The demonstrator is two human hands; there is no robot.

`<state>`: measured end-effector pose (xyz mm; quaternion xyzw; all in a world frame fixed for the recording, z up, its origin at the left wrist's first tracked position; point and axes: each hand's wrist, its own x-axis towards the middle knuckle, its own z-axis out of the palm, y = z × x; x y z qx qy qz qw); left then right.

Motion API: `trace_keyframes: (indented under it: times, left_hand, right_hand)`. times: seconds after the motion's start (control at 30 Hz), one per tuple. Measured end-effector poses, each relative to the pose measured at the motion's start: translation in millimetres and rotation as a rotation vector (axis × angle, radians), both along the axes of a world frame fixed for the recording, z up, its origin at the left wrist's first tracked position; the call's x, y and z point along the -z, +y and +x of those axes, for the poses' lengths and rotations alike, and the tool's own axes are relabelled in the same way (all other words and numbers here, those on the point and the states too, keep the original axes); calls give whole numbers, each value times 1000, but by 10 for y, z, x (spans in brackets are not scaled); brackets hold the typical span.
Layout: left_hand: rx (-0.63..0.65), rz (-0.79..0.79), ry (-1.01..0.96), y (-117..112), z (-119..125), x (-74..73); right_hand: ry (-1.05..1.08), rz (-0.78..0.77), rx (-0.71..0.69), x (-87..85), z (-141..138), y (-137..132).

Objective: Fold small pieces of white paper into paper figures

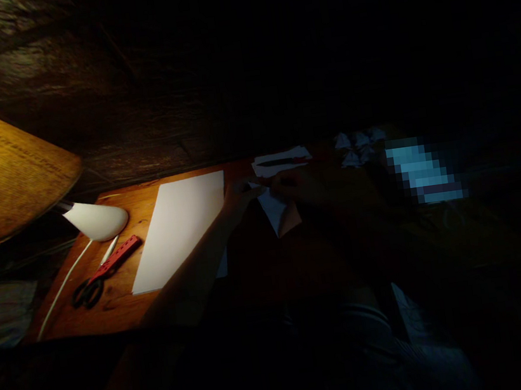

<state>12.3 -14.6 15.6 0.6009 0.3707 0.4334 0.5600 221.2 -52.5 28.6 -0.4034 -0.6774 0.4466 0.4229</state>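
A partly folded piece of white paper is held up between my two hands over the dark middle of the table. My left hand pinches its upper left edge. At the upper right of the fold, my right hand is closed on the same paper, its fingers mostly lost in shadow. The lower part of the fold flares into two points. Beneath and beside my left forearm lies a stack of white paper sheets. Just beyond my hands are smaller paper pieces with a dark, thin-bladed tool on top.
At the left stands a lamp with a yellow shade and white base, its cord running forward. Scissors with black handles and a red part lie nearby. Several small folded paper shapes and a pixelated bright screen are at the right.
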Motion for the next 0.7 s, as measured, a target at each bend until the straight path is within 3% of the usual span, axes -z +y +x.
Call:
trace_keyframes:
  times: [0.37,0.7]
  left_hand:
    - [92,123,105,-26,4,-11]
    - [22,39,-22,-46,27,-81]
  right_hand:
    - [26,55,37,17,-56,2]
    - [49,28,-2,6,-100,27]
